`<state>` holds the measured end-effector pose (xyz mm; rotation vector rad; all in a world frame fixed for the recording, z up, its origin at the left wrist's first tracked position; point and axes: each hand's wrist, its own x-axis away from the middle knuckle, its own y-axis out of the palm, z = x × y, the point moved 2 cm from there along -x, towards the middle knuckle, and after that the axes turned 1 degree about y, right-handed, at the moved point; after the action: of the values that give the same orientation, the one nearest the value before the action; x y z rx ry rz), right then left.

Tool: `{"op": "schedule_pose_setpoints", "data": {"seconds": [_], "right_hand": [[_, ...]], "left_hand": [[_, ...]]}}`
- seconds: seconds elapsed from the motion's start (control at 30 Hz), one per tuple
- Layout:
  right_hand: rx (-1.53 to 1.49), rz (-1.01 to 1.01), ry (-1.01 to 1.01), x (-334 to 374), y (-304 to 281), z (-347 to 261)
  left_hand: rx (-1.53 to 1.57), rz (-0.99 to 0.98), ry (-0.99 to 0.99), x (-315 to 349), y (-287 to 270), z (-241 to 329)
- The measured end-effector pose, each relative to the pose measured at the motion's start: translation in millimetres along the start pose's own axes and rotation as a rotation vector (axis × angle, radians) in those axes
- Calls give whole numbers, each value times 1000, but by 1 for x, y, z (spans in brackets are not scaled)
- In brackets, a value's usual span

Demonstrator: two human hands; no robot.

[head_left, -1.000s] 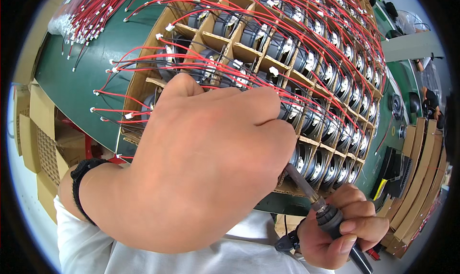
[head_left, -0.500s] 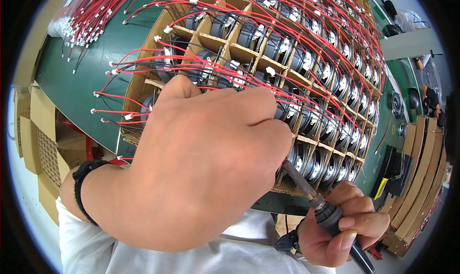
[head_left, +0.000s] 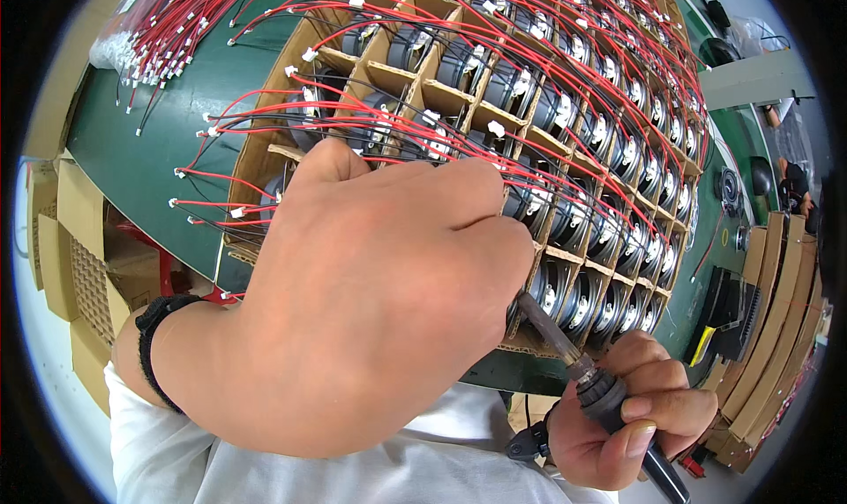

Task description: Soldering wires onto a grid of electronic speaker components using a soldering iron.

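Got the right hand [head_left: 628, 416] curled tight around a soldering iron [head_left: 597, 391] at the near edge of the cardboard divider box [head_left: 258, 156], front end hidden behind the left hand [head_left: 388, 283]. Can't tell about the left's grip, with fingers tucked out of sight over the box. Probably light, stiff, hot up front, so hold by the black handle [head_left: 663, 479]. Speaker drivers [head_left: 505, 86] inside the box: likely dense, best lifted by the rim. Leads [head_left: 423, 138] across it: floppy, snaggy. Can't read any label or brand.

head, left fisheye | faces down | close above green table [head_left: 115, 160]
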<state>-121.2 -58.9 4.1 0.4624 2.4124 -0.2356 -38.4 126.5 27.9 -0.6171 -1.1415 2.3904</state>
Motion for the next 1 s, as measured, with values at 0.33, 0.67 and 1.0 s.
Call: {"op": "schedule_pose_setpoints", "data": {"seconds": [0.33, 0.67, 1.0], "right_hand": [[-131, 248, 19, -6, -1, -1], [-162, 254, 60, -11, 0, -2], [-86, 255, 112, -23, -25, 3]], "left_hand": [[-5, 16, 4, 0, 2, 0], [-16, 1, 4, -1, 0, 0], [-12, 13, 20, 0, -1, 0]]}}
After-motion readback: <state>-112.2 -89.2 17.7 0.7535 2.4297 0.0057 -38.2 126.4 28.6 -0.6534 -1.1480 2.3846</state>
